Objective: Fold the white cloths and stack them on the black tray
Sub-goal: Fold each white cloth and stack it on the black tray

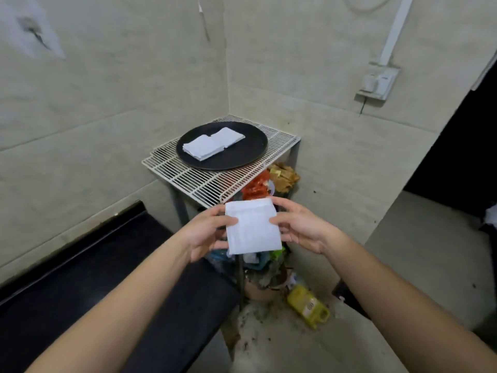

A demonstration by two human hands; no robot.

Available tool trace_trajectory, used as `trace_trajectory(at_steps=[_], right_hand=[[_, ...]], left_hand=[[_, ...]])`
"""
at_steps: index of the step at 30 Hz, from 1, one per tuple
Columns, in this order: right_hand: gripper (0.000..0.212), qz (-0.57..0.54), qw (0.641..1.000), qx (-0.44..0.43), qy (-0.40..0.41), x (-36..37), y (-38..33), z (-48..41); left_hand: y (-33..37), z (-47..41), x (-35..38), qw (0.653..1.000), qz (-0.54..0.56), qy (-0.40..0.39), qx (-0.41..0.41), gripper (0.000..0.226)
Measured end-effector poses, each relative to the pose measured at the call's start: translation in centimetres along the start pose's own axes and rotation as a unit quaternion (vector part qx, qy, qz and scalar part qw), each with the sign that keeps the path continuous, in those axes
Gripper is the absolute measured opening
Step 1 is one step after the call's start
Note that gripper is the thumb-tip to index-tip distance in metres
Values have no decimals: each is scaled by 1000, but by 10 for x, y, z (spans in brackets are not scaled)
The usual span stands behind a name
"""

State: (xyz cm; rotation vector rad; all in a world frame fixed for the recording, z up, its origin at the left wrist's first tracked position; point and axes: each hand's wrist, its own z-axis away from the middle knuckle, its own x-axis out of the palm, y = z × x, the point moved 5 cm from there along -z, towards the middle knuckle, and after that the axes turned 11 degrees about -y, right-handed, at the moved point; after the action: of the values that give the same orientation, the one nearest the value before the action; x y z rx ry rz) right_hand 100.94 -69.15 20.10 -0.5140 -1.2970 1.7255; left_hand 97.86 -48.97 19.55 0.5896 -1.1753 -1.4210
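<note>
Two hands share the grip on one folded cloth (252, 227), which is held in the air just short of the near corner of the wire table (188, 173). The left hand (207, 232) pinches the cloth's left edge and the right hand (301, 227) pinches its right edge. Each grip is closed down to the cloth's thickness, with the thumb on top. The cloth's long axis runs away from the person, roughly toward the goal. The black tray (242, 164) rests on the table, ahead of the grip and slightly to the left, well apart from it. Folded white cloths (212, 144) already lie on the tray side by side, their row set slantwise to the held cloth's axis. The left hand is judged marginally nearer the tray. The coming move would therefore be a forward carry, with a slight turn to match the pile.
</note>
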Motion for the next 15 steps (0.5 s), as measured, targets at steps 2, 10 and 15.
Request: trace_trajectory(at_steps=[2,10,15], right_hand=[[44,-3,1000,-12,0,-17,-32,-24],[45,40,998,-23,-30,-77,-110,-134],[47,75,993,-7,-91,-120,-157,-240]], left_hand=[[32,-27,-5,1000,-12,1,3,35],[110,-119,-34,997,-18,79,18,23],[146,-198,-66,986,19,167,13,22]])
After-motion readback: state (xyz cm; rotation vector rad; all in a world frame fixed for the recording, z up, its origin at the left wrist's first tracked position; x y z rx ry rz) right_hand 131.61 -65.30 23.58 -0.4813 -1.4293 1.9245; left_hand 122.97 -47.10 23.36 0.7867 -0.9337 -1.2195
